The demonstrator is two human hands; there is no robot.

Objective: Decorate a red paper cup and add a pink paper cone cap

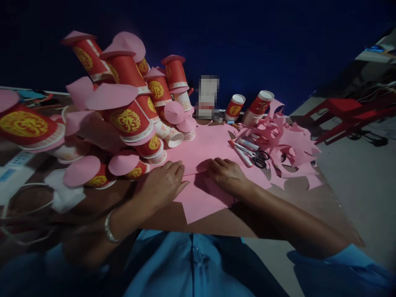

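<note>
My left hand (164,181) lies on a pink paper sheet (198,200), palm down, with its thumb stretched away from the fingers. Across from it my right hand (227,175) has curled fingers at an edge or fold of the same sheet, closed on the paper; the fingertips are partly hidden. Behind both hands spreads more pink paper (201,142). To the right rest black-handled scissors (260,159), beside a white and red pen-like stick (243,156). Close to my left hand, a red paper cup (136,171) wears a pink paper cone.
Many red cups with pink cone tops (128,119) crowd the table's left side. Two red cups (235,106) stand at the back near pink paper scraps (287,144). A white power strip (15,173) lies far left; a red stool (340,113) is beyond the right edge.
</note>
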